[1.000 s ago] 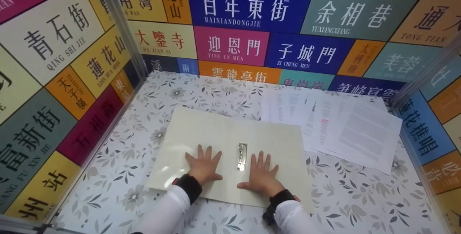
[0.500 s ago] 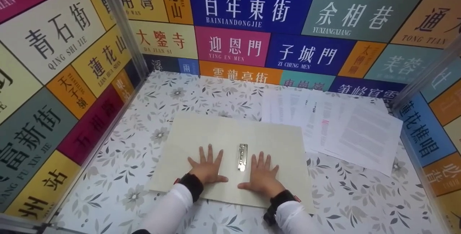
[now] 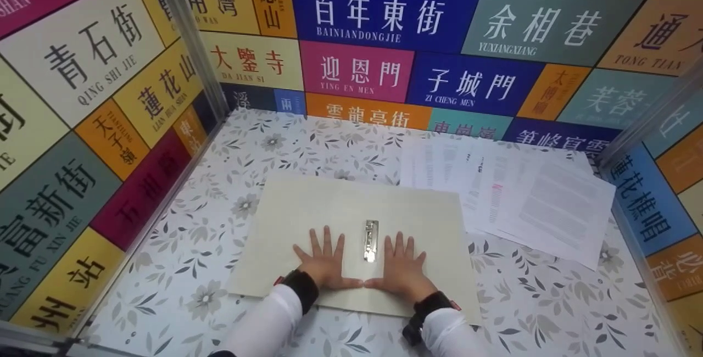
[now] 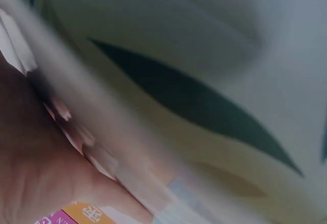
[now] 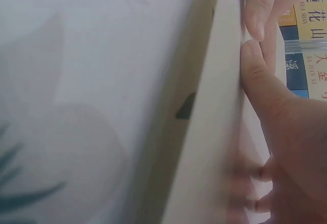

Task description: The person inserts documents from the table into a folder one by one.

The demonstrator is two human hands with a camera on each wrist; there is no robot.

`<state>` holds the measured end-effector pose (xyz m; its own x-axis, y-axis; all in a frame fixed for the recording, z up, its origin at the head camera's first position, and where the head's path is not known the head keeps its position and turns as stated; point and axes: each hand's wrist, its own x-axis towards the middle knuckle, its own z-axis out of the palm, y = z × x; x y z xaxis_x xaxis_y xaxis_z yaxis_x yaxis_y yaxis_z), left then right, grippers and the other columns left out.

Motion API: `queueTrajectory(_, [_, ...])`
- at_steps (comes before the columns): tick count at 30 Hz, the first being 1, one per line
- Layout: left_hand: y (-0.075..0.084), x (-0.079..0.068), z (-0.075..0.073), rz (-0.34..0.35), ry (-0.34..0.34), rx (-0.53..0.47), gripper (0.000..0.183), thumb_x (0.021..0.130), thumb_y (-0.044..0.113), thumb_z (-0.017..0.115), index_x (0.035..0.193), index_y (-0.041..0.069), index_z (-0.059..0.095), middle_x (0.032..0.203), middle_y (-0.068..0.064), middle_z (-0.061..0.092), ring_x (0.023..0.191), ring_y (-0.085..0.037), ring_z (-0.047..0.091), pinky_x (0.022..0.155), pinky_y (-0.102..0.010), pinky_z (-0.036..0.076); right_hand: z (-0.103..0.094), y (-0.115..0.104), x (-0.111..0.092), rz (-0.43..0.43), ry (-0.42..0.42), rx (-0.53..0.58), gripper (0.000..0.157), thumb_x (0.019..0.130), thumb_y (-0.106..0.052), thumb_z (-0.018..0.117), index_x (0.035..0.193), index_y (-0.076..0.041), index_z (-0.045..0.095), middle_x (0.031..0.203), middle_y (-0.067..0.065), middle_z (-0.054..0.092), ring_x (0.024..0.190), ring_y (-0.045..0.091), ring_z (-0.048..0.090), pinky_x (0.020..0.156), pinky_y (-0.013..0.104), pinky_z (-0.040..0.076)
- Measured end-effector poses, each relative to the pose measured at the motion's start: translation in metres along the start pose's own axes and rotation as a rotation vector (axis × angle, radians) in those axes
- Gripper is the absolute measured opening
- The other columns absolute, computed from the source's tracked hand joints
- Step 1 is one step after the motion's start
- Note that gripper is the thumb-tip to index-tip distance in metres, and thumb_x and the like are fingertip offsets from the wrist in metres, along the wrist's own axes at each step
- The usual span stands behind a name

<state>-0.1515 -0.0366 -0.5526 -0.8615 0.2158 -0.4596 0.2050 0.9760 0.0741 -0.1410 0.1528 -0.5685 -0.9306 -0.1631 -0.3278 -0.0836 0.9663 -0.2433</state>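
Observation:
An opened cream file folder (image 3: 417, 208) lies flat on the table, with a metal clip (image 3: 370, 241) fixed near its middle. My left hand (image 3: 324, 261) rests on the left panel, fingers spread and straight. On the right panel my right hand (image 3: 406, 266) presses down, its fingers also spread. The two thumbs stretch toward each other below the clip, their tips close together. In the right wrist view the folder's edge (image 5: 204, 132) stands in front of the right thumb (image 5: 260, 76). A blurred folder edge cuts across the left wrist view beside the left hand (image 4: 51, 168).
Several printed sheets (image 3: 554, 208) lie fanned out at the back right, partly beside the folder. A floral cloth (image 3: 181, 247) covers the table. Panels with large lettering (image 3: 384, 11) wall it in at the back and both sides.
My left hand has slid right and slightly toward me across the folder, bringing its thumb close to the right thumb. The right hand has stayed nearly in place.

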Motion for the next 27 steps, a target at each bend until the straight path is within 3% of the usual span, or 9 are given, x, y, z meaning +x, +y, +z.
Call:
queueTrajectory(6, [0.005,0.002,0.001,-0.028,0.010,-0.001,0.129,0.060,0.094,0.048,0.157,0.020,0.006,0.161,-0.021,-0.007,0.144,-0.052,-0.005,0.104,-0.078,0.011,-0.002,-0.001,0.003,0.005,0.003,0.032,0.120,0.069,-0.070,0.070,0.151,0.004,0.022,0.156,0.034,0.010,0.141,0.056,0.009,0.106,0.074,0.017])
queueTrajectory(14, [0.009,0.005,0.003,-0.029,0.031,-0.068,0.132,0.059,0.086,0.062,0.157,0.014,0.009,0.160,-0.026,-0.006,0.142,-0.055,-0.006,0.106,-0.076,0.007,-0.011,0.005,0.006,0.008,-0.002,0.114,0.092,0.085,-0.053,0.066,0.150,0.001,0.029,0.155,0.031,0.018,0.141,0.054,0.016,0.107,0.071,0.021])
queueTrajectory(21, [0.013,0.008,0.009,-0.049,0.055,-0.100,0.131,0.060,0.090,0.056,0.157,0.017,0.008,0.161,-0.023,-0.008,0.143,-0.053,-0.010,0.107,-0.076,0.005,-0.013,0.003,0.013,0.022,0.082,0.112,0.075,0.090,-0.053,0.059,0.142,0.000,0.043,0.142,0.028,0.041,0.127,0.049,0.039,0.095,0.067,0.039])
queueTrajectory(25, [0.016,0.005,0.004,-0.076,0.041,-0.089,0.132,0.058,0.090,0.058,0.157,0.018,0.008,0.161,-0.021,-0.007,0.144,-0.051,-0.008,0.108,-0.074,0.006,-0.016,0.001,0.022,0.059,0.119,0.130,0.077,0.088,-0.056,0.059,0.138,0.001,0.047,0.130,0.025,0.047,0.118,0.043,0.044,0.089,0.063,0.043])
queueTrajectory(27, [0.017,0.003,0.002,-0.090,0.022,-0.082,0.132,0.058,0.089,0.058,0.157,0.018,0.008,0.161,-0.021,-0.007,0.145,-0.051,-0.008,0.108,-0.074,0.006,-0.019,0.001,0.025,0.084,0.100,0.173,0.083,0.087,-0.057,0.060,0.140,0.004,0.042,0.137,0.027,0.042,0.125,0.046,0.039,0.096,0.066,0.038])
